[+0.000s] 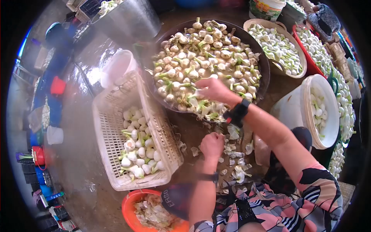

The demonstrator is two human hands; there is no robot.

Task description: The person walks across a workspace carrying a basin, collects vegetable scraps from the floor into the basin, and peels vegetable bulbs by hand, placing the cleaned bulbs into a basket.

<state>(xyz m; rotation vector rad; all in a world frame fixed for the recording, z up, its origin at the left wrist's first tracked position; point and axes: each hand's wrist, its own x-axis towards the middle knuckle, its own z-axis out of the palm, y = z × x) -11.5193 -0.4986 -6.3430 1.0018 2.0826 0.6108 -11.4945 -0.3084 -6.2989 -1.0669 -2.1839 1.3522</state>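
Garlic bulbs (212, 42) crowd the wide dark tub (264, 62) at the far middle, many still brownish and soiled, with green stems. Our right hand (212, 91) reaches over its near side, fingers bent down at the bulbs; we cannot tell whether they grip one. Our left hand (212, 145) is closed into a loose fist on the near side of the tub, and what it may hold is hidden.

Loose skins (239, 172) lie scattered on the wet floor (77, 154) beside and beyond our left forearm. To the left, the pale slatted crate (167, 158) holds cleaner, whiter bulbs (141, 154) in its near part. We judge those to be finished, while the tub's large load looks mostly undone. At the near left, an orange bowl (129, 208) carries a heap of wet skins (154, 212).

Farther out, a white bucket (290, 104) leans to the right with pale bulbs (319, 110) inside, and a tan basin (303, 58) at the far right is full of whitish ones with green stems. A pinkish bucket (119, 67) stands beyond the crate.
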